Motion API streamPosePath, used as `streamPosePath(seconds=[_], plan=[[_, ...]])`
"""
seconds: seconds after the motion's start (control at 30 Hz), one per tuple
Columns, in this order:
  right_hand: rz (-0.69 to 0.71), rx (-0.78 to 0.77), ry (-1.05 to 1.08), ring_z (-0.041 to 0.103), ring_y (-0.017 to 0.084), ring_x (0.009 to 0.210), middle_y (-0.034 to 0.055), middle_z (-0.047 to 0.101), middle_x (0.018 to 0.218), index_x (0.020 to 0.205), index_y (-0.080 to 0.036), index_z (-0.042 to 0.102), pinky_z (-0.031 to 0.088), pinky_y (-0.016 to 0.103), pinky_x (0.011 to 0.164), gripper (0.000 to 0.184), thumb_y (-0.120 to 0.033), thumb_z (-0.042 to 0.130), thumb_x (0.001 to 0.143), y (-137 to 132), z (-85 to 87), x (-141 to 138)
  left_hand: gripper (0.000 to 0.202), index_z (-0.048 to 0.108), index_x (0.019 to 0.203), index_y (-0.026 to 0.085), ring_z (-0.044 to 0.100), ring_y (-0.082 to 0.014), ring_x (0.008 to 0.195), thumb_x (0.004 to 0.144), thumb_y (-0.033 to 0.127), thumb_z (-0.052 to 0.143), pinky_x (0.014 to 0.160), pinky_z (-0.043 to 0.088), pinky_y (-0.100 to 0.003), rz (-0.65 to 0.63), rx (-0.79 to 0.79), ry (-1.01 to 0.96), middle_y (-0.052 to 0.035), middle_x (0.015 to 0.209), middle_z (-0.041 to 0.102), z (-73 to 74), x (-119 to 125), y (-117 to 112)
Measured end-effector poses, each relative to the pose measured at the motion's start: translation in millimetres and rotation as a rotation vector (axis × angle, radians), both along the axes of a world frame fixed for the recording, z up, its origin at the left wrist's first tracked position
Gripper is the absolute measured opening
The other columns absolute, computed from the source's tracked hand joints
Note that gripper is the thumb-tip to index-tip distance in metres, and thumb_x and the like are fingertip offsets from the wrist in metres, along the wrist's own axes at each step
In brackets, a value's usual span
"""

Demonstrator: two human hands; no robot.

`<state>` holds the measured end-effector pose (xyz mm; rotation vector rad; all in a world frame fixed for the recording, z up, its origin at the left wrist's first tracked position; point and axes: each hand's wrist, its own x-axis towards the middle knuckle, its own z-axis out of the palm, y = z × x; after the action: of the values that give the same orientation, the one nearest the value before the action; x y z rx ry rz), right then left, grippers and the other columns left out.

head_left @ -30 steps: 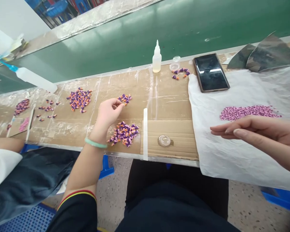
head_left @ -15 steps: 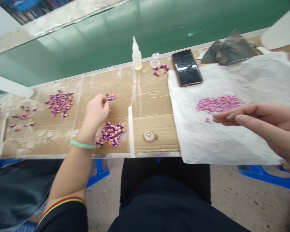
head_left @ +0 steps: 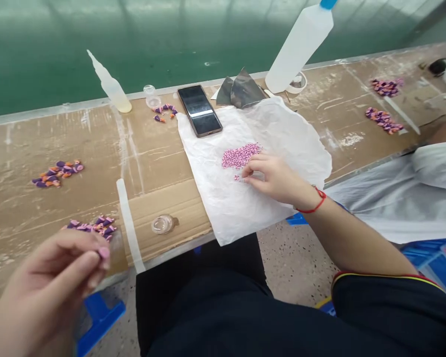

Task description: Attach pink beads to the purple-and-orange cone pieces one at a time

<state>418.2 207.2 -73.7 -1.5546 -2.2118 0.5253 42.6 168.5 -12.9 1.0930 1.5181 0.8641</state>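
Note:
Close to the camera at lower left, my left hand pinches a small pink and purple piece between thumb and forefinger. Behind it, partly covered by the hand, lies a pile of pink, purple and orange pieces. My right hand rests low over a white sheet, its fingers curled and the thumb and forefinger tips nearly together. Those tips are beside a few tiny pink bits; whatever is between them is too small to make out. A spread of tiny pink grains lies just beyond.
Another small group of pieces lies at left. A dropper bottle, a phone and a large white bottle stand or lie along the back. A round clear lid is near the front edge. Someone sits at right.
The view has swung right. My left hand has come back from the small group toward the camera, holding a piece. My right hand has curled its outstretched fingers by the tiny bits.

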Motion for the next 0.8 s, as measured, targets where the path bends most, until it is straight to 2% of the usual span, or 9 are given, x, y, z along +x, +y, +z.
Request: streamPosePath(seconds=[0.1,0.27,0.4,0.47,0.6,0.7,0.8], plan=[[-0.022,-0.03,0.007,0.057,0.023,0.084,0.0046,0.065,0.078,0.071,-0.023,0.058,0.045,0.042,0.083,0.013,-0.02,0.059,0.085,-3,-2.5,-3,0.016,0.075,0.06,0.032,0.048,-0.0109,0.039,0.067,0.043,0.083,0.037,0.034,-0.024,-0.006,-0.084,-0.01,0.0019,0.053,0.064,-2.1,10,-20],[-0.084,-0.045,-0.018,0.055,0.023,0.081,0.0051,0.064,0.076,0.07,-0.022,0.056,0.043,0.04,0.082,0.013,-0.019,0.06,0.082,-3,-8.9,-12,0.012,0.077,0.063,0.032,0.052,-0.0151,0.039,0.069,0.041,0.081,0.036,0.041,-0.025,-0.241,0.003,-0.041,-0.0015,0.052,0.064,-20.9,13,-35],[-0.086,-0.017,-0.034,0.052,0.023,0.078,0.006,0.06,0.074,0.068,-0.022,0.05,0.041,0.042,0.081,0.016,-0.016,0.056,0.082,-3,-13.5,-18,0.017,0.076,0.066,0.024,0.051,-0.0111,0.043,0.076,0.037,0.08,0.042,0.04,-0.021,-0.166,-0.014,-0.133,-0.0022,0.057,0.064,-28.5,29,-46],[-0.089,-0.009,-0.031,0.051,0.024,0.078,0.0068,0.059,0.074,0.069,-0.023,0.048,0.04,0.043,0.082,0.016,-0.017,0.055,0.082,-5,-13.8,-19,0.02,0.076,0.066,0.021,0.05,-0.0105,0.045,0.079,0.036,0.078,0.043,0.04,-0.021,-0.194,-0.005,-0.19,-0.0027,0.057,0.064,-30.9,42,-48],[-0.089,-0.03,0.08,0.053,0.022,0.077,0.0051,0.058,0.076,0.075,-0.022,0.049,0.042,0.04,0.075,0.013,-0.021,0.052,0.088,-20,-2.0,-26,0.014,0.078,0.079,0.019,0.051,-0.0101,0.045,0.082,0.032,0.076,0.043,0.043,-0.02,-0.324,-0.001,-0.333,-0.0029,0.058,0.066,-38.3,72,-40],[-0.036,-0.065,0.357,0.052,0.017,0.073,0.0015,0.056,0.077,0.082,-0.022,0.05,0.043,0.035,0.069,0.014,-0.027,0.052,0.095,-37,14.3,-44,0.023,0.079,0.098,0.017,0.053,-0.0093,0.047,0.078,0.028,0.079,0.047,0.047,-0.02,-0.282,-0.041,-0.45,-0.0001,0.06,0.064,-44.5,99,-31],[0.006,0.036,0.495,0.051,0.017,0.075,0.0006,0.054,0.077,0.082,-0.023,0.049,0.043,0.035,0.071,0.016,-0.025,0.053,0.097,-51,25.2,-67,0.035,0.077,0.11,0.017,0.049,-0.0071,0.046,0.078,0.029,0.078,0.046,0.044,-0.019,-0.256,-0.025,-0.567,0.0024,0.059,0.062,-48.8,117,-27]])
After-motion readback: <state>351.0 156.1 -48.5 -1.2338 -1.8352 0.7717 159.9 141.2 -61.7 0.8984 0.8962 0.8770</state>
